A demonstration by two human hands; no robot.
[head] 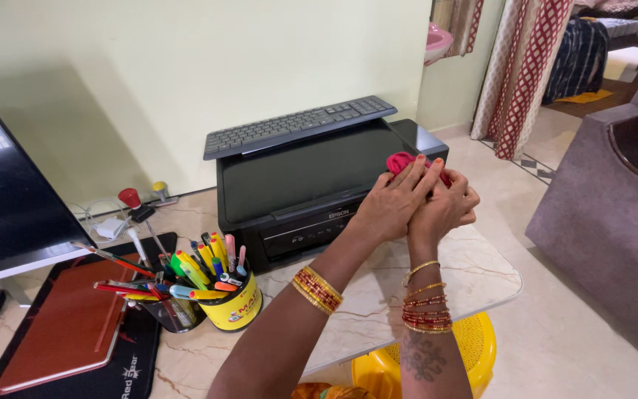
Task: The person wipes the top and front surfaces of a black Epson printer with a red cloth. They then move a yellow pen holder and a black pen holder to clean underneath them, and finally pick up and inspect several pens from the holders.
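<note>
Red cloth [400,161] mostly hidden under both hands at printer [311,185] right front corner, monitor [9,192] left of printer cut by frame edge, yellow stool [481,340] partly under worktop [474,273].

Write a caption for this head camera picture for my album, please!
Both hands, left hand and right hand, bunch a red cloth over a black printer.

I see a grey keyboard [300,124] lying across the back of a black printer [311,185]. A yellow pen cup [234,304] stands near a brown notebook [68,321]. A yellow stool [474,347] sits under the marble table [474,270].
</note>
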